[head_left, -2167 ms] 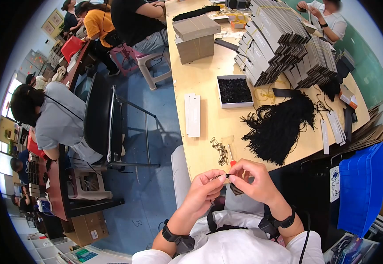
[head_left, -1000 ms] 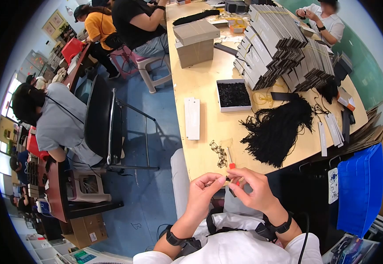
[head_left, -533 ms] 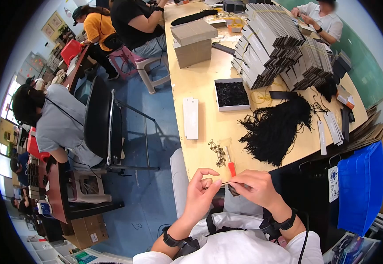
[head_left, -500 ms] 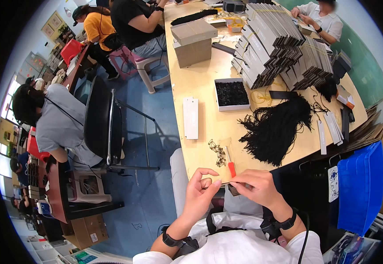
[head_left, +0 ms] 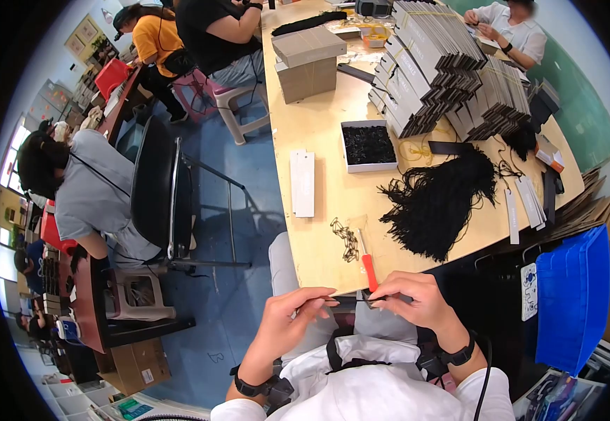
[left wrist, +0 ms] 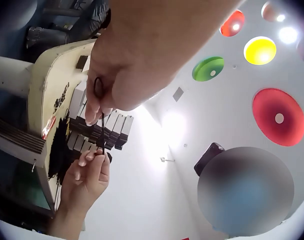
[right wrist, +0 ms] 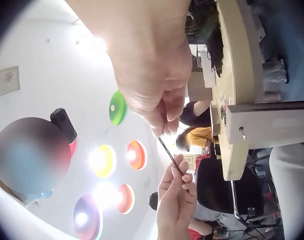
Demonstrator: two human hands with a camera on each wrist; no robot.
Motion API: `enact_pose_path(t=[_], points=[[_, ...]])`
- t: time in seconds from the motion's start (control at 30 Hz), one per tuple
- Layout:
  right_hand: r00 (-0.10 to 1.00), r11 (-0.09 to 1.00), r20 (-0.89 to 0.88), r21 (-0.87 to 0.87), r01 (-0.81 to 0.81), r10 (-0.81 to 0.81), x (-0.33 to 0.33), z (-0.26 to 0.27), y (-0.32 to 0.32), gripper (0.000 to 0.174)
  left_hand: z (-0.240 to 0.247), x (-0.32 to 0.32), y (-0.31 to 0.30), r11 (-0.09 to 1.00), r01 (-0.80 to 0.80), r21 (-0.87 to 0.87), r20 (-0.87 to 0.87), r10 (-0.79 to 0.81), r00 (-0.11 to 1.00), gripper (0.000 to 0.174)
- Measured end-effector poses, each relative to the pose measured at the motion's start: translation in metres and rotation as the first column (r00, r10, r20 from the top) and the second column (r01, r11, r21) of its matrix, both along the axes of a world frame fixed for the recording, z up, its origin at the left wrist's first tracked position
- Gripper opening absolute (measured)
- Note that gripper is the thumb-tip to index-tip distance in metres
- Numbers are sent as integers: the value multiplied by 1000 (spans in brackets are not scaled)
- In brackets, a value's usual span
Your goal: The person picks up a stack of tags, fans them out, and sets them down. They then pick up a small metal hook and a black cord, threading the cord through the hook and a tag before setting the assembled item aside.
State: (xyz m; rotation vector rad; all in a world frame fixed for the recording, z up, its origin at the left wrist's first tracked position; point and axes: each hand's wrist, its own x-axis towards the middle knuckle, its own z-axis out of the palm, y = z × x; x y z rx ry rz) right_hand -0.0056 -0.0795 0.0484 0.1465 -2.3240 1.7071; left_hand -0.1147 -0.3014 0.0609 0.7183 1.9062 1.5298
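Note:
A thin black cord [right wrist: 166,148] is stretched between my two hands over the near table edge. My left hand [head_left: 287,319] pinches one end between thumb and fingers. In the left wrist view, a small loop of the cord [left wrist: 98,87] shows at the left fingers. My right hand [head_left: 417,300] pinches the other end. Just beyond the hands lies a red-handled screwdriver [head_left: 369,270], its thin metal shaft pointing away. To its left is a small heap of bronze-coloured metal pieces [head_left: 345,240]. A large bundle of black cords [head_left: 445,203] spreads on the right.
A white box of black pieces [head_left: 371,167] stands mid-table, with tall banded stacks of grey boards [head_left: 424,77] behind. Grey tags [head_left: 303,184] lie at left. A stack of grey boards [right wrist: 272,125] is low by my lap. A blue bin [head_left: 575,302] stands at right.
My hands were close together over the table edge and have drawn apart, the left moving left and towards my body. The cord now spans between them, and the screwdriver handle shows more fully.

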Motion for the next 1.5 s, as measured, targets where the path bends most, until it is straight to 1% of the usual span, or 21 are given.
enact_pose_path(t=[0.17,0.27,0.3,0.33,0.37,0.4,0.43,0.5,0.73,0.77,0.83,0.97,1.07,1.13,1.17,1.2,1.27,1.3,1.33,1.37,1.5], points=[[999,999,10,10,45,-45,1,-4,2,13,-18,-1,-14,988,-154,-18,-25,153,988,17],[996,996,31,28,83,-84,5,-9,5,9,-28,-1,-14,970,-239,-53,-164,228,960,16],[994,994,50,53,99,-102,8,-11,6,8,-30,0,-11,947,-309,84,124,298,946,17],[993,993,49,57,102,-104,11,-14,7,8,-31,1,-8,894,-406,191,409,303,861,19],[992,993,67,38,108,-110,15,-17,7,7,-29,1,-5,895,-402,194,410,299,862,19],[990,993,86,18,114,-115,21,-20,7,7,-26,2,-2,850,-432,302,750,68,658,20],[989,993,86,20,117,-118,26,-25,8,7,-24,3,0,781,-500,375,914,-220,342,21],[986,983,127,-130,127,-111,39,-33,10,6,-31,6,1,808,-447,383,892,-198,407,21],[982,988,170,-114,105,-85,80,-38,19,2,-33,27,2,944,-150,294,683,-97,724,19],[980,986,178,-122,115,-92,86,-39,21,2,-35,31,3,945,-145,295,682,-102,724,19],[977,981,184,-136,138,-112,97,-45,20,2,-42,39,8,871,-298,391,775,-136,617,17],[942,944,305,-249,217,-136,118,-75,21,4,-58,48,19,850,-278,446,762,-199,616,16],[886,866,421,-349,358,-197,127,-101,31,5,-66,64,28,943,-186,275,683,-56,728,17],[856,844,475,-358,399,-203,125,-115,36,7,-75,72,32,987,-38,154,226,2,974,17],[856,841,472,-360,404,-209,123,-125,36,7,-78,74,37,991,-68,114,-91,78,993,12],[841,842,494,-339,420,-221,119,-136,36,8,-76,76,41,992,-61,115,-95,72,993,12],[825,841,514,-318,438,-236,112,-154,35,9,-69,80,46,994,-111,11,-513,101,853,11],[807,868,546,-262,422,-227,110,-161,33,10,-70,80,46,994,-107,11,-516,98,851,11],[786,892,577,-206,402,-221,108,-171,31,11,-73,79,47,993,-107,40,-630,108,769,13],[798,886,569,-241,396,-201,108,-187,29,13,-75,78,48,992,-102,71,-732,121,670,16],[837,869,529,-338,360,-141,113,-200,19,14,-75,76,48,987,-109,119,-803,161,574,21]])
